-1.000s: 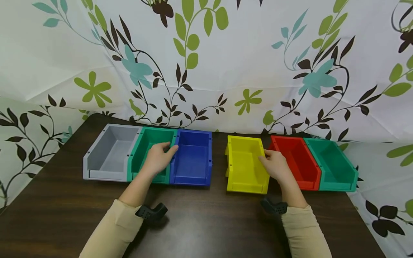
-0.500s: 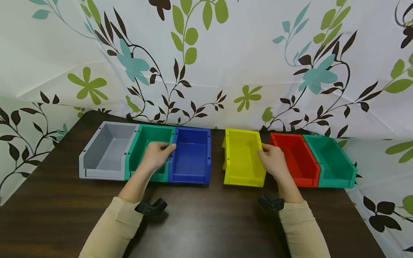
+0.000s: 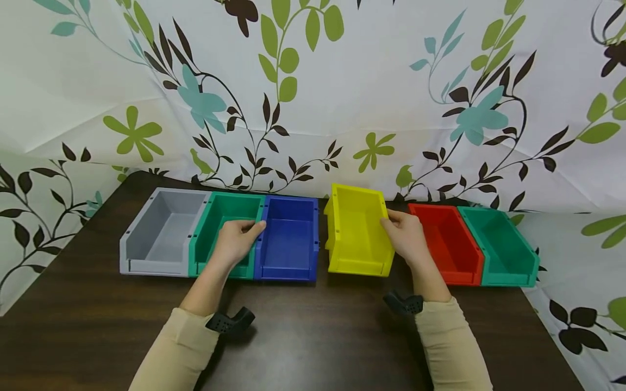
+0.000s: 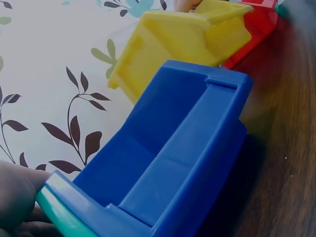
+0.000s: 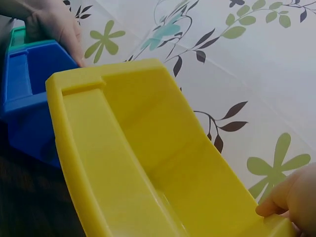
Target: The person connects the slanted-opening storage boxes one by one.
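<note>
In the head view my left hand (image 3: 238, 239) pinches the adjoining walls of the green bin (image 3: 242, 203) and the blue bin (image 3: 289, 239), its fingers inside the green one and its thumb at the blue rim. My right hand (image 3: 408, 234) grips the right wall of the yellow bin (image 3: 361, 228), which is raised off the table and slightly tilted. A narrow gap separates the yellow bin from the blue one. The right wrist view shows the yellow bin's inside (image 5: 163, 133) with nothing in it; the blue bin (image 4: 158, 148) likewise holds nothing in the left wrist view.
A grey bin (image 3: 168, 228) stands against the green bin's left side. To the right, a red bin (image 3: 450, 244) and a second green bin (image 3: 501, 247) sit side by side. The dark wood table (image 3: 313, 336) backs onto a leaf-patterned cloth (image 3: 342, 108).
The yellow bin, in my right hand, has risen and shifted left toward the blue bin, away from the red one. My left hand keeps its hold on the green and blue walls.
</note>
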`<state>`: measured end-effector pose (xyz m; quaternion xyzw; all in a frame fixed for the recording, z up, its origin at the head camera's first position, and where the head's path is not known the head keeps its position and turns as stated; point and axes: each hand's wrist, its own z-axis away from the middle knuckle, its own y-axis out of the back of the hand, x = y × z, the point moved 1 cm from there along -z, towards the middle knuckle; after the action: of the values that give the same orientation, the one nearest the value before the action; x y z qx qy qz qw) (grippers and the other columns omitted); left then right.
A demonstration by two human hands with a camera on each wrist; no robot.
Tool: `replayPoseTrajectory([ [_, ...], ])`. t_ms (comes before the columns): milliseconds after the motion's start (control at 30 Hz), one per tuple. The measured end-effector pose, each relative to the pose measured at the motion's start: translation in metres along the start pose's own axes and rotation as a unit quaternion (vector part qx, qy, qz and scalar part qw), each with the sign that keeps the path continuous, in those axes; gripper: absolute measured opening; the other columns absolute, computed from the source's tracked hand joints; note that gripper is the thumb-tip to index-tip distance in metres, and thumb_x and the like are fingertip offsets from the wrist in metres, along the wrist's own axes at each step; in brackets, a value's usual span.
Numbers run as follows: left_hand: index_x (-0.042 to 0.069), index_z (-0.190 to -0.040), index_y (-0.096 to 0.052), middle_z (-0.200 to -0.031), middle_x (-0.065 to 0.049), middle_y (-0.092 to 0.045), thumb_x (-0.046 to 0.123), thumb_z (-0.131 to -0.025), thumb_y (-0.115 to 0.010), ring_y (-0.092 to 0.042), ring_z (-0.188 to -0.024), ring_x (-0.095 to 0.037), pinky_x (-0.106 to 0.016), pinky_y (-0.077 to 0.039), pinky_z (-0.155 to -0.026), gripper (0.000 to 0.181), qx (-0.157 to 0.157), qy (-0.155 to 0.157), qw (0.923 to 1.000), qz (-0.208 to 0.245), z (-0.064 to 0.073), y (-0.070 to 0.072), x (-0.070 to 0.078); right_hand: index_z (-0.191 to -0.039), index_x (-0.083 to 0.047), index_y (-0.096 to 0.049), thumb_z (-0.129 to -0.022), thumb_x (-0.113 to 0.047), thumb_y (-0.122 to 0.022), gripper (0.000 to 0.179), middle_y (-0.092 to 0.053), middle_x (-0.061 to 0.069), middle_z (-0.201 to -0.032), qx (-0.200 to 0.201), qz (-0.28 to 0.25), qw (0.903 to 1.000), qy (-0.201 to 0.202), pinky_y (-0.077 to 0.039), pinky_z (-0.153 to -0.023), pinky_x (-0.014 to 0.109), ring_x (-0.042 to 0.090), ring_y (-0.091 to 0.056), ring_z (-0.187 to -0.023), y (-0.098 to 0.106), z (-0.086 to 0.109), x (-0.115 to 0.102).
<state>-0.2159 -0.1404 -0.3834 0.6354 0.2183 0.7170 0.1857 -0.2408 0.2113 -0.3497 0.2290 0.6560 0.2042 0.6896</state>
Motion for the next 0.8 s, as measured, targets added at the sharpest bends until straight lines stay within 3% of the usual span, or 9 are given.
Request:
replayPoseTrajectory([
  [800, -0.004, -0.134, -0.049, -0.127, -0.022, -0.059, 0.039, -0.097, -0.050, -0.059, -0.115, -0.033, -0.047, -0.049, -0.093, 0.057, 0.004, 0.011, 0.9999, -0.003, 0.000, -0.001, 0.003, -0.138, -0.001, -0.046, -0.097, -0.021, -0.051, 0.046, -0.062, 0.021, -0.123, 0.004, -0.009, 0.9999, 0.006, -0.055, -0.080, 0.039, 0.031, -0.068, -0.097, -0.006, 0.005, -0.012],
])
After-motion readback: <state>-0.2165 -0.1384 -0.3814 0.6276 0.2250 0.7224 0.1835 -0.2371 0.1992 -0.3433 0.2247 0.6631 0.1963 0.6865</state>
